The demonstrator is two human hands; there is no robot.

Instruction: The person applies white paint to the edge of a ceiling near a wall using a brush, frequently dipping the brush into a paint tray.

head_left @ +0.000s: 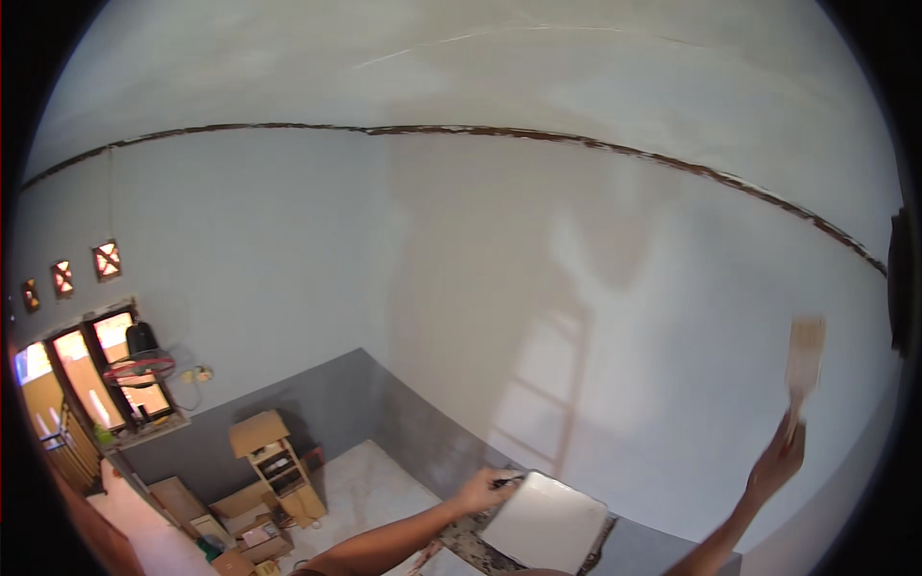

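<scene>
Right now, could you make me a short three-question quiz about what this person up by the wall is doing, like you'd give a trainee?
1. True or false: the right hand holds a paintbrush raised toward the wall.
2. Multiple choice: what does the left hand grip? A) a ladder rung B) the rim of a white paint tray C) a red fan
3. Fill in: the dark cracked line runs where the wall meets the ____.

Key:
1. True; the brush points up, its bristles blurred.
2. B; the fingers close on the tray's upper left edge.
3. Ceiling.
</scene>
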